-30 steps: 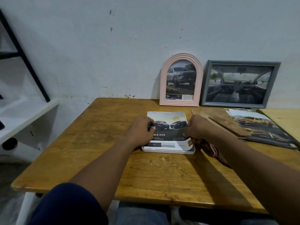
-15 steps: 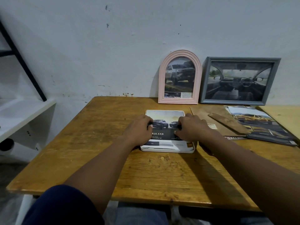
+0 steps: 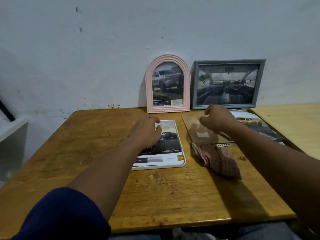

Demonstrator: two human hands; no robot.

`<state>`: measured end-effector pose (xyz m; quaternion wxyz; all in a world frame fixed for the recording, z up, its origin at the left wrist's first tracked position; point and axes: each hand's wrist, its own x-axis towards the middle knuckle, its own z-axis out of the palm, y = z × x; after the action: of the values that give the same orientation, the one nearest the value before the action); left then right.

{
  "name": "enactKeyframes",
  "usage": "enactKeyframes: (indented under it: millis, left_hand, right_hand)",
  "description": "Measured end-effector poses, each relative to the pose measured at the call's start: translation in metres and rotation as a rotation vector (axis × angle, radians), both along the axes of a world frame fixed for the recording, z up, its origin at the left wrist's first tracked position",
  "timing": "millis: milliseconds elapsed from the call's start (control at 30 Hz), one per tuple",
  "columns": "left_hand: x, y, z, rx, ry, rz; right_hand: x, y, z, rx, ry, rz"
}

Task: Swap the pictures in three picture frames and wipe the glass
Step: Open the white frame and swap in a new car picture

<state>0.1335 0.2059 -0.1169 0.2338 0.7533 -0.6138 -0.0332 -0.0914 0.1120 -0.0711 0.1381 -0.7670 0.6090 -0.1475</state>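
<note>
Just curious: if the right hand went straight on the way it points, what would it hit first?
Likely the grey frame, near its lower left corner; the right hand hovers over the backing board, depth unclear.

One head-worn view — wide-angle, looking forward and down across the wooden table (image 3: 155, 196) to the wall (image 3: 103, 49) close behind.

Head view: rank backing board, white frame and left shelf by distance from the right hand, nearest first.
1. Backing board: directly beneath the right hand.
2. White frame: lying flat, to the hand's left.
3. Shelf: far left edge of view.
</note>
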Motion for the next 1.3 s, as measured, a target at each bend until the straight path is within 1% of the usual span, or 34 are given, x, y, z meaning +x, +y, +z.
enactKeyframes:
  millis: [67, 133, 233, 300, 400, 533, 633, 767, 900, 1100, 1300]
  left_hand:
    - [-0.027, -0.015, 0.001, 0.006, -0.015, -0.065]
    - [-0.052, -0.031, 0.001, 0.016, -0.085, -0.133]
    - [-0.081, -0.047, 0.0, 0.072, -0.19, -0.159]
    - [-0.092, -0.053, -0.003, 0.111, -0.197, -0.16]
    - [-0.094, -0.059, -0.011, 0.114, -0.118, -0.127]
    - [-0.091, -0.061, -0.013, 0.066, 0.092, -0.076]
    - [-0.089, -0.06, -0.011, 0.048, 0.196, -0.059]
    - [-0.083, -0.061, -0.007, -0.017, 0.358, -0.035]
    - [-0.08, -0.06, 0.002, -0.106, 0.521, -0.009]
    - [-0.064, -0.044, 0.011, -0.189, 0.53, 0.04]
    - [-0.007, 0.001, 0.013, -0.176, 0.467, 0.18]
  right_hand:
    - [-0.025, -0.011, -0.002, 0.055, 0.046, -0.091]
    - [-0.042, -0.016, -0.007, 0.109, 0.07, -0.147]
    - [-0.053, -0.017, -0.015, 0.165, 0.088, -0.156]
    - [-0.054, -0.022, -0.02, 0.186, 0.066, -0.161]
    - [-0.053, -0.026, -0.023, 0.24, -0.048, -0.204]
    - [-0.051, -0.03, -0.024, 0.32, -0.193, -0.255]
    - [-0.047, -0.034, -0.022, 0.29, -0.274, -0.27]
    - [-0.042, -0.038, -0.008, 0.159, -0.283, -0.236]
    - [-0.038, -0.035, 0.013, 0.106, -0.245, -0.207]
    - [-0.019, -0.012, 0.022, 0.088, -0.293, -0.168]
    - [0.029, 0.025, 0.004, 0.203, -0.381, -0.051]
